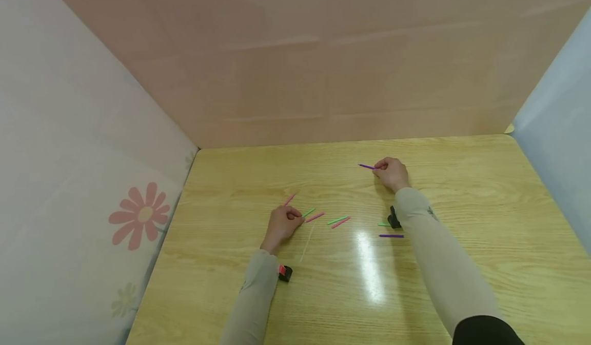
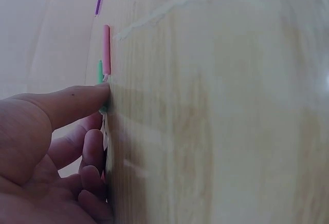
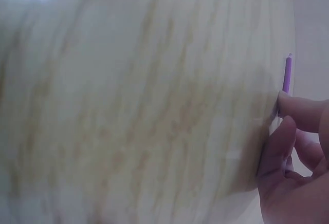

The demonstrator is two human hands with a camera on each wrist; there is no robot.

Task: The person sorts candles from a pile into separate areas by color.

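Left hand (image 1: 282,226): fingers nearly closed, fingertips together on a green stick (image 1: 309,212); the stick runs out from the fingertips toward the far right. A fingertip covers the contact in the left wrist view, so the pinch is likely rather than fully seen. Pink stick (image 1: 315,217) lies just beside those fingertips, to their right; another, the far pink stick (image 1: 290,200), lies just beyond the knuckles.

Right hand (image 1: 392,173): thumb and index pinch one end of a purple stick (image 1: 367,166), rest of it sticking out to the left, near the far side of the table (image 1: 480,191). Well apart from the left hand.

Between the hands, on the table: a second green stick (image 1: 338,220) with a short pink stick (image 1: 341,223) close alongside. Near the right forearm: a third green stick (image 1: 383,225), partly covered by the black wrist mount (image 1: 394,218), and a loose purple stick (image 1: 391,236) just nearer the person.

Right wrist view shows a thin wick-like tip on the held purple stick; head view too coarse for that. Left wrist view shows green on both sides of the fingertip; head view shows only the far part.
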